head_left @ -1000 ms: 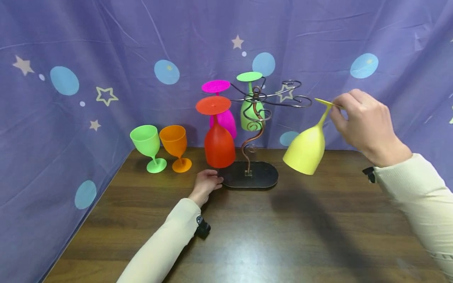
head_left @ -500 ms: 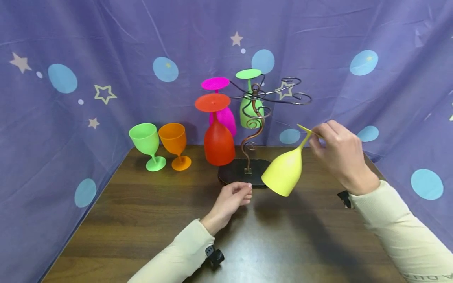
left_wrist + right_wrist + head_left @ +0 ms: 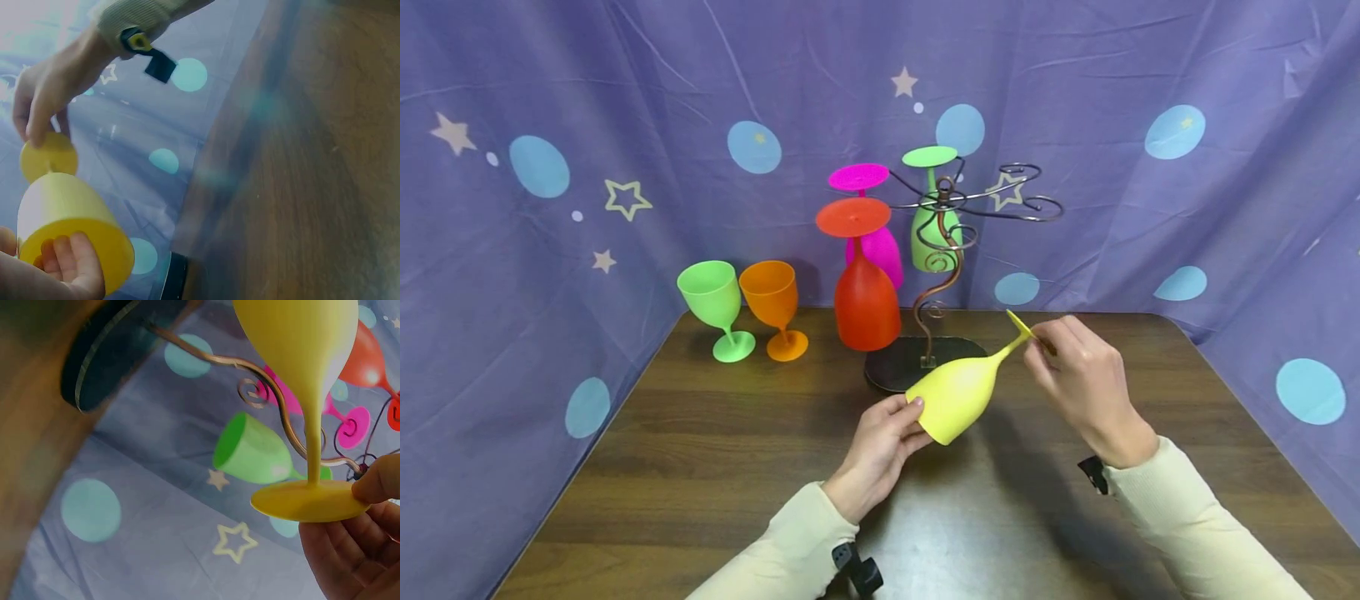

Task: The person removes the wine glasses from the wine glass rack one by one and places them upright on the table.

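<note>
With fingers (image 3: 891,406) curled, head view: gripping the yellow cup (image 3: 951,400) by rim in left hand (image 3: 874,448), by foot (image 3: 1019,323) in right hand (image 3: 1086,387), tilted above the table (image 3: 760,454). Left wrist: setting fingers at the mouth. Right wrist: pinching foot edge, likely the surest spot; probably handling light, stiff, smooth.

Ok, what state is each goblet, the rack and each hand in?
Yellow goblet: held tilted, mouth downward
Left hand: gripping the yellow goblet's rim
Right hand: pinching the yellow goblet's foot
Rack: standing on the table, some loops free
Red goblet: inverted, hanging from rack
Pink goblet: inverted, hanging from rack
Hanging green goblet: inverted on rack
Standing green goblet: upright on table
Orange goblet: upright on table
</note>
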### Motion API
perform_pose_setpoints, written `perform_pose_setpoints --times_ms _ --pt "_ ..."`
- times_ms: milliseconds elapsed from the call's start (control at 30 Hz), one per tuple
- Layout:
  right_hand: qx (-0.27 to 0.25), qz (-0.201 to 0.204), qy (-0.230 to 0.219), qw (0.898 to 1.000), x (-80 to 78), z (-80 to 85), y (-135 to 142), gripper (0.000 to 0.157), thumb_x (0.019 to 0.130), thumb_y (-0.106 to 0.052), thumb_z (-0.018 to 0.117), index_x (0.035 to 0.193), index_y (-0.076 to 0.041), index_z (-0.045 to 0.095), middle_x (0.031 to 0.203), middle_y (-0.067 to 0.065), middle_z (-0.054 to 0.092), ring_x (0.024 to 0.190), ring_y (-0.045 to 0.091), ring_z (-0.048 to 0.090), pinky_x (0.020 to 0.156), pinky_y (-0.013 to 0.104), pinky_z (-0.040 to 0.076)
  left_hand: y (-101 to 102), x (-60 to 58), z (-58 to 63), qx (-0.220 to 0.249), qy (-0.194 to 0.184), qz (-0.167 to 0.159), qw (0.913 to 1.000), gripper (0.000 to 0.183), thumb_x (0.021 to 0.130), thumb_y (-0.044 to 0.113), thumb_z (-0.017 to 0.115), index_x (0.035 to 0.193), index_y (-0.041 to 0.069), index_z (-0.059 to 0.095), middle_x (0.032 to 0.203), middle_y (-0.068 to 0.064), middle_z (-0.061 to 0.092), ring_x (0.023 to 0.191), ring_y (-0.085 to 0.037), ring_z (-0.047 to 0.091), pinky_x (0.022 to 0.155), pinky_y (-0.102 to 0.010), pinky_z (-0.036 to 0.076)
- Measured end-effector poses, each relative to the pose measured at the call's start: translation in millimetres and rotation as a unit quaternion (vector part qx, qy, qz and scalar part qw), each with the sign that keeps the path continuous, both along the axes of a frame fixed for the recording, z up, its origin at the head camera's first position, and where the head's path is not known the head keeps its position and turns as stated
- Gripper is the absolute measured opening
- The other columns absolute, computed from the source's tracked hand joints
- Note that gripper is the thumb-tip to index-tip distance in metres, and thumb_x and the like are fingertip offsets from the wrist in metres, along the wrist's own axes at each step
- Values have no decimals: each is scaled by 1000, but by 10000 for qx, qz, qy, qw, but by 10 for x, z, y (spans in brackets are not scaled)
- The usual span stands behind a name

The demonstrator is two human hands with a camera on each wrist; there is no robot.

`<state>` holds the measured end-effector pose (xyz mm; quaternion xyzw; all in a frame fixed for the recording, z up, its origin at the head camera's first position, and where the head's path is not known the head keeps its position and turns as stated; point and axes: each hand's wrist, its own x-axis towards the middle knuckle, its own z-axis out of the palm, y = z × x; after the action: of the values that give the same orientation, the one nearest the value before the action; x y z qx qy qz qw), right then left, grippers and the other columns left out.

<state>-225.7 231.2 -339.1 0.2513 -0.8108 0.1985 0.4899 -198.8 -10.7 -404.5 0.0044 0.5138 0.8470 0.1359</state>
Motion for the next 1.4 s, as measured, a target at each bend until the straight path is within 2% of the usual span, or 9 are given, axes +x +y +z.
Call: perform_pose_setpoints --times_ms 200,333,500,633,733,867,1133,1267,1400 --pt "-204 64 -703 9973 66 -202 -34 9 81 -10 59 82 -4 65 73 1 59 63 14 57 55 33 49 -88 -39 -21 -134 0 307 9994 29 93 5 59 117 -11 52 106 -14 57 90 -20 63 82 -33 53" --pt "-434 121 -908 9948 75 -287 -88 4 80 -7 61 82 -5 64 73 0 59 63 13 57 55 28 48 -180 -41 9 -333 91 347 9988 30 94 6 58 116 -12 51 106 -14 59 91 -20 63 81 -31 53" --pt "-724 671 -1010 9900 68 -399 -130 7 78 -1 63 84 -6 65 74 -3 60 65 9 57 57 17 50 -324 -6 69 -776 276 506 9953 25 91 3 61 109 -13 55 94 -12 66 82 -18 64 75 -29 54" --pt "-795 1090 -1281 9825 19 -503 -112 7 83 -2 63 87 -7 67 77 -5 62 66 7 58 59 15 51 -478 45 127 -1345 462 789 9867 16 89 1 62 99 -11 58 78 -7 63 71 -15 59 69 -27 51" --pt "-880 1020 -1447 9803 -60 -575 -77 8 84 -3 62 85 -9 68 75 -6 61 65 6 57 58 15 50 -629 89 186 -2034 686 931 9722 13 87 1 64 95 -9 61 73 -5 59 67 -15 54 63 -25 46" --pt "-1036 731 -1633 9784 -191 -657 -25 8 84 -3 62 81 -8 68 72 -6 62 62 6 56 57 20 49 -841 136 297 -3065 1200 1002 9390 10 85 1 67 90 -5 62 70 -5 58 60 -14 48 54 -22 40" --pt "-1446 94 -2434 9590 -441 -775 12 4 86 -9 65 84 -10 68 73 -3 65 64 12 59 60 30 51 -1195 136 563 -4747 2391 930 8419 11 83 1 69 80 3 59 67 -2 53 61 -13 48 56 -22 40" --pt "-1643 -195 -2801 9456 -548 -834 6 5 86 -12 65 84 -9 68 72 1 65 65 15 58 62 30 46 -1348 108 681 -5432 2874 848 7843 10 83 2 68 81 6 59 69 0 55 61 -12 50 57 -23 43" --pt "-1879 -425 -3134 9299 -639 -884 16 6 87 -13 65 85 -8 68 73 4 64 66 18 57 64 33 44 -1477 52 802 -6118 3303 869 7135 14 83 5 68 77 10 57 68 3 56 59 -11 49 58 -28 42"
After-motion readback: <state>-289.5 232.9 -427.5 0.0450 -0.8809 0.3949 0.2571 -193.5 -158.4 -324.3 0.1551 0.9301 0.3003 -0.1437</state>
